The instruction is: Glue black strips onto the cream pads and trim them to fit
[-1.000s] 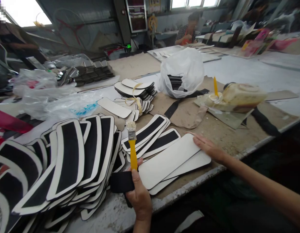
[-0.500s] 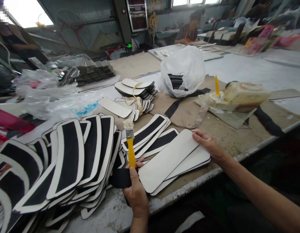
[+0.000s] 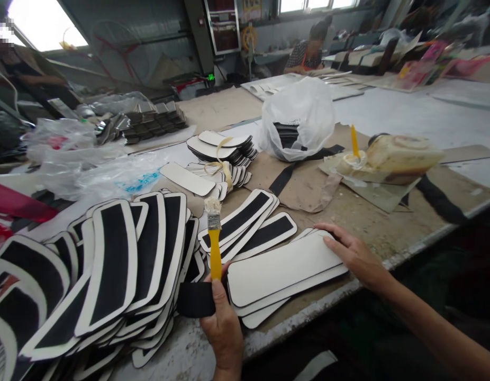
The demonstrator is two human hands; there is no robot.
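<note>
My left hand (image 3: 223, 328) is closed round the yellow handle of a paintbrush (image 3: 215, 248), whose upright bristles are clotted with a pale paste. A curled black strip (image 3: 196, 299) sticks out to the left of the same hand. On the right, my right hand (image 3: 354, 254) grips the far end of a white rounded panel (image 3: 282, 267), thumb on top and fingers over the edge. This panel lies on a few similar white ones. Just behind it rest white panels with black centres (image 3: 264, 233).
A large heap of black-centred panels (image 3: 114, 264) spreads over the left. Behind are a tied bundle (image 3: 223, 153), a plastic bag (image 3: 304, 116) of black pieces, and a stained jug (image 3: 404, 156) beside a second brush (image 3: 355, 140). Two people are farther back.
The top white panel has swung to a flatter angle and lines up more closely with the panels beneath. My right hand has moved right and slightly down with it.
</note>
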